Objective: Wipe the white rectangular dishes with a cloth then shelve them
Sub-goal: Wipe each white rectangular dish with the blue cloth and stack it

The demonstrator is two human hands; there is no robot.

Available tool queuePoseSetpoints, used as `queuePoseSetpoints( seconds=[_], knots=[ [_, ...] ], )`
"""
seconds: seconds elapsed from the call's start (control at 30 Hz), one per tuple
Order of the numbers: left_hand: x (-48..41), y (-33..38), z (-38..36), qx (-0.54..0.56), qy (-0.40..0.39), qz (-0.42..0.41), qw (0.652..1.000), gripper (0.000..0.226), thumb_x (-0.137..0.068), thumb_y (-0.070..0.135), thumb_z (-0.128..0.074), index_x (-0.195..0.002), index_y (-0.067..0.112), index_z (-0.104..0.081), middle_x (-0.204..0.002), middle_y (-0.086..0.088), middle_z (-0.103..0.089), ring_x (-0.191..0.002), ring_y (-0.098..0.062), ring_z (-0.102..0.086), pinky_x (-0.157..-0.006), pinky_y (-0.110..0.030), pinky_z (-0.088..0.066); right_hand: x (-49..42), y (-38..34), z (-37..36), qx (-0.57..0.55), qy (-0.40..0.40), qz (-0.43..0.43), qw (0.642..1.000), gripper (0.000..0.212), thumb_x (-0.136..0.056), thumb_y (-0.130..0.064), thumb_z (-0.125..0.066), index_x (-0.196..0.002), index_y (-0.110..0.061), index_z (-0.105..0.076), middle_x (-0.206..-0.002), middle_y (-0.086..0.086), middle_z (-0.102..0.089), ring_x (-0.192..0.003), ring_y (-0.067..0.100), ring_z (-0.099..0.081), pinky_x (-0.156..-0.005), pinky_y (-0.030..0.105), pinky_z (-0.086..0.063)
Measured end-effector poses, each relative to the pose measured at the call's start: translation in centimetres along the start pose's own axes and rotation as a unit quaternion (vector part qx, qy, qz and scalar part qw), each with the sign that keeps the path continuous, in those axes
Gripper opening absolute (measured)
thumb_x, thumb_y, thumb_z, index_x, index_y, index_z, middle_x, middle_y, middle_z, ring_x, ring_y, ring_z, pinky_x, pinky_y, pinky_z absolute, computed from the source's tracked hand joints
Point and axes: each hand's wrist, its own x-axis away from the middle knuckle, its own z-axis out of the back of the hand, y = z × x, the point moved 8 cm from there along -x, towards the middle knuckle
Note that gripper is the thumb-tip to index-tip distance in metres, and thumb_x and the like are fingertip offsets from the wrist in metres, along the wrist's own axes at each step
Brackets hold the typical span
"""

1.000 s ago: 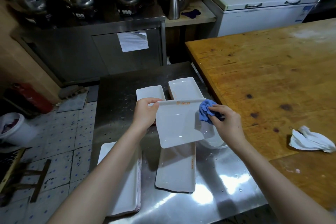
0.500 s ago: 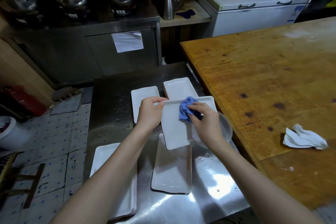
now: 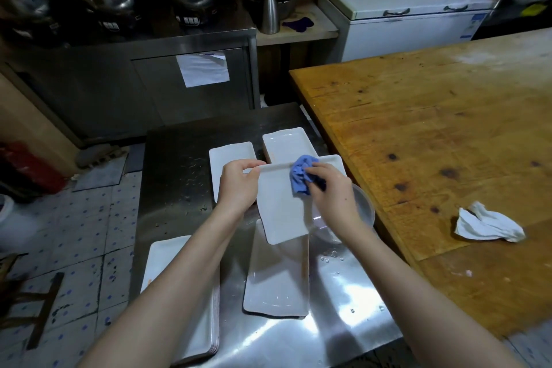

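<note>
The cloth (image 3: 300,178) has slid leftward across the dish (image 3: 280,213)

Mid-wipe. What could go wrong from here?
1. The left hand grips the held dish by one edge while the right hand rubs it with the blue cloth; a slip could drop it onto the dish below.
2. The stack of dishes sits at the left edge of the steel table, beside the left forearm; a nudge might tip it off.

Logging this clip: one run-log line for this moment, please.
phase: wiping | left hand: grips white dish | right hand: holds blue cloth on dish | other dishes: on steel counter
</note>
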Motion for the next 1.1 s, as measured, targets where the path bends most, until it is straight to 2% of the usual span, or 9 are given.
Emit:
queuePoseSetpoints(
  seconds=[0.07, 0.23, 0.43, 0.53, 0.63, 0.77, 0.87, 1.0, 1.1],
  knots=[
    [0.1, -0.2, 0.4, 0.023, 0.001, 0.01, 1.0, 0.018, -0.095, 0.008, -0.052, -0.088, 0.014, -0.067, -0.1, -0.001, -0.064, -0.092, -0.016, -0.06, -0.064, -0.022, -0.048, -0.6, 1.3, 1.3, 0.013, 0.021, -0.016, 1.0, 0.027, -0.08, 0.006, -0.063, -0.106, -0.001, -0.068, -0.112, 0.012, -0.064, -0.104, 0.024, -0.06, -0.093, 0.041, -0.049],
    [0.4, -1.3, 0.3, 0.082, -0.007, 0.07, 0.994, 0.017, -0.094, 0.006, -0.052, -0.091, 0.011, -0.067, -0.102, -0.006, -0.065, -0.092, -0.027, -0.067, -0.08, -0.046, -0.058, -1.6, 3.3, 2.9, 0.058, 0.02, -0.054, 0.997, 0.028, -0.081, 0.004, -0.063, -0.108, -0.003, -0.067, -0.115, 0.01, -0.063, -0.105, 0.022, -0.059, -0.094, 0.025, -0.044],
    [0.8, -2.8, -0.5, 0.125, -0.024, 0.127, 0.984, 0.016, -0.095, 0.006, -0.051, -0.087, 0.011, -0.064, -0.075, -0.008, -0.063, -0.065, -0.025, -0.06, -0.054, -0.029, -0.056, 0.7, 0.4, -0.4, 0.025, -0.028, -0.033, 0.999, 0.02, -0.081, 0.005, -0.061, -0.098, 0.0, -0.07, -0.102, 0.014, -0.065, -0.094, 0.028, -0.06, -0.083, 0.03, -0.045],
    [0.5, -4.0, -0.8, 0.115, -0.014, 0.136, 0.984, 0.02, -0.097, 0.006, -0.048, -0.086, 0.013, -0.064, -0.087, -0.014, -0.064, -0.068, -0.028, -0.062, -0.055, -0.029, -0.054, 2.7, -1.8, -2.8, 0.019, -0.074, 0.009, 0.997, 0.02, -0.08, 0.003, -0.062, -0.097, -0.002, -0.071, -0.103, 0.013, -0.066, -0.095, 0.029, -0.06, -0.08, 0.026, -0.042],
    [0.2, -4.9, -0.9, 0.099, 0.0, 0.136, 0.986, 0.025, -0.098, 0.008, -0.047, -0.083, 0.018, -0.065, -0.103, -0.019, -0.067, -0.086, -0.037, -0.067, -0.06, -0.035, -0.056, 4.6, -3.0, -4.2, 0.024, -0.093, 0.054, 0.994, 0.026, -0.077, 0.004, -0.063, -0.101, -0.003, -0.07, -0.108, 0.015, -0.066, -0.097, 0.032, -0.059, -0.083, 0.026, -0.039],
    [0.2, -5.5, -0.7, 0.102, 0.011, 0.149, 0.984, 0.02, -0.098, 0.009, -0.048, -0.09, 0.014, -0.064, -0.106, -0.019, -0.067, -0.09, -0.037, -0.068, -0.062, -0.037, -0.058, 5.7, -2.3, -5.0, 0.05, -0.13, 0.07, 0.988, 0.032, -0.08, -0.001, -0.063, -0.112, -0.007, -0.067, -0.121, 0.011, -0.061, -0.107, 0.031, -0.055, -0.092, 0.024, -0.036],
    [0.2, -5.9, -0.2, 0.118, 0.019, 0.164, 0.979, 0.016, -0.098, 0.007, -0.049, -0.094, 0.01, -0.064, -0.104, -0.017, -0.066, -0.089, -0.037, -0.068, -0.059, -0.034, -0.057, 5.0, -0.7, -3.7, 0.054, -0.117, 0.047, 0.991, 0.03, -0.077, 0.0, -0.067, -0.107, -0.004, -0.069, -0.115, 0.014, -0.063, -0.102, 0.033, -0.059, -0.088, 0.024, -0.037],
    [0.0, -6.1, 0.8, 0.111, 0.026, 0.159, 0.981, 0.021, -0.095, 0.004, -0.047, -0.091, 0.012, -0.066, -0.105, -0.019, -0.067, -0.078, -0.035, -0.065, -0.078, -0.051, -0.056, 3.4, 2.2, -0.3, 0.069, -0.064, -0.012, 0.995, 0.022, -0.075, 0.006, -0.066, -0.097, 0.002, -0.07, -0.104, 0.018, -0.066, -0.095, 0.034, -0.062, -0.082, 0.033, -0.047],
    [0.1, -6.4, 1.2, 0.113, 0.029, 0.154, 0.981, 0.02, -0.096, 0.003, -0.047, -0.094, 0.009, -0.066, -0.107, -0.017, -0.066, -0.083, -0.034, -0.067, -0.08, -0.049, -0.057, 3.1, 4.0, 0.8, 0.091, -0.049, -0.051, 0.993, 0.023, -0.08, 0.004, -0.064, -0.102, 0.003, -0.069, -0.109, 0.016, -0.065, -0.1, 0.031, -0.06, -0.085, 0.029, -0.044]
  ],
)
